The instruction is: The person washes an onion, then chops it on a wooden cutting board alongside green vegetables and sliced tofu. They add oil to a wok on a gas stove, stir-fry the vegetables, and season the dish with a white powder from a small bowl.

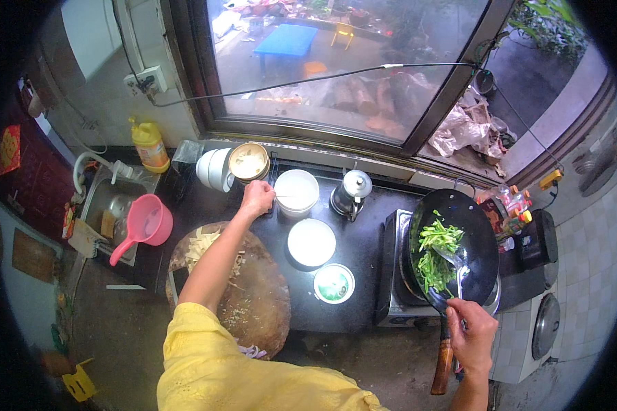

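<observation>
My left hand [258,198] reaches to the back of the counter and pinches a thin light stick or spoon handle, which extends over a white bowl [297,188]. Brown bowls [249,161] stand just behind that hand. At the right, my right hand [471,329] is closed around the handle of a metal spatula [458,263]. The spatula's head rests among chopped green vegetables [440,236] in a black wok [478,241]. The wok sits tilted on a gas stove [397,303], its wooden handle [442,359] beside my right hand.
A round wooden chopping board [267,303] holds pale strips [201,243]. Nearby are a white bowl [311,242], a lidded tub [334,283] and a metal pot [352,192]. A pink ladle [149,221] lies over the sink [95,198]. Bottles [514,221] stand behind the wok.
</observation>
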Action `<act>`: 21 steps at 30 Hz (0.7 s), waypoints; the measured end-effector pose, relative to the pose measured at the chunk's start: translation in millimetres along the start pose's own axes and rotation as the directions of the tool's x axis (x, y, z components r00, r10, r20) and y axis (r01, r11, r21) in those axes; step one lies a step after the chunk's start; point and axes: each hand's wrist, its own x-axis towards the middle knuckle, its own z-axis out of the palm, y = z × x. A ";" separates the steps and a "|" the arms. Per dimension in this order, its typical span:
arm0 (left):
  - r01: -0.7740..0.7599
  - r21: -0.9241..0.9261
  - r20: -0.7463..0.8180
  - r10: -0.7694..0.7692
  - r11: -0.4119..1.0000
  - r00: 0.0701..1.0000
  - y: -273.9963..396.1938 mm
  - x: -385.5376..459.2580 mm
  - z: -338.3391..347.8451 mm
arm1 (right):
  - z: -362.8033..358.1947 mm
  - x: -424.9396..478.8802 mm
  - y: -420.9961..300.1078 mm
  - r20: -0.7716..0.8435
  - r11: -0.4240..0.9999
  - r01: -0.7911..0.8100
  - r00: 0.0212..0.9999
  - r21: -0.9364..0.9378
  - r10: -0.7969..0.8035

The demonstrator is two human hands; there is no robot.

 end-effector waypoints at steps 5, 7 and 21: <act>0.070 -0.309 0.020 -0.067 0.949 0.998 -22.2 -10.6 -7.3 | -1.5 -4.4 9.0 -0.020 0.995 -0.094 0.995 0.032 0.094; 0.122 -0.373 0.059 -0.107 0.920 0.992 -23.6 -16.3 -7.1 | -0.1 -8.4 15.4 -0.024 0.993 -0.109 0.994 0.037 0.110; -0.358 0.404 -0.154 0.448 0.842 0.881 -9.8 0.8 34.1 | -7.1 -56.5 77.7 -0.018 0.941 -0.333 0.943 -0.063 0.332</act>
